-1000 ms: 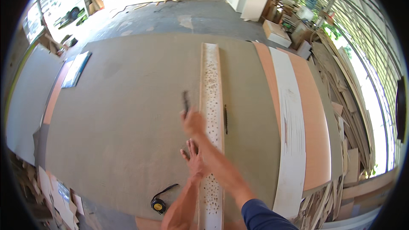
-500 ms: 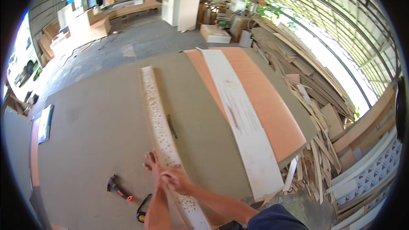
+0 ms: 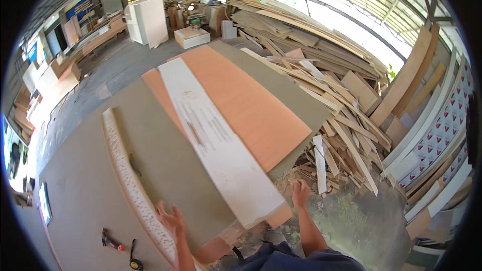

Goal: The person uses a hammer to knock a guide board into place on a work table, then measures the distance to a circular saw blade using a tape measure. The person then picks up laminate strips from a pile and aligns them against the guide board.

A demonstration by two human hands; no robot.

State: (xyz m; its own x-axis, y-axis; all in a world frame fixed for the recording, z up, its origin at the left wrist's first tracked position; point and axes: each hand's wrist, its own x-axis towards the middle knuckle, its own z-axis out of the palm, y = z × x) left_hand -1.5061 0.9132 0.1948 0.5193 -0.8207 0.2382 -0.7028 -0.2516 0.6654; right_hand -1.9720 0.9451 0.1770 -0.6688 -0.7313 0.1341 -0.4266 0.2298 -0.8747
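Note:
A long, narrow white strip (image 3: 131, 174) dotted with small dark specks lies along the grey-green work surface (image 3: 75, 185). At its near end is my left hand (image 3: 171, 220), fingers apart and nothing in them; whether it touches the strip I cannot tell. My right hand (image 3: 301, 193) hangs in the air beyond the right edge of the surface, fingers curled in with nothing visible in them. A claw hammer (image 3: 111, 240) with a red-tipped handle and a black and yellow tape measure (image 3: 135, 262) lie left of the strip. Right of it rests a thin dark object (image 3: 134, 164).
A scuffed white board (image 3: 216, 145) lies over orange sheets (image 3: 246, 105) on the right part of the surface. Past that edge, loose wood offcuts (image 3: 346, 135) are heaped on the floor. Long boards (image 3: 406, 80) lean at the far right; a white cabinet (image 3: 146, 20) stands behind.
My hands were together over the speckled strip and have parted; the right one has swung right, off the surface. The view has turned right, shifting the scene leftward.

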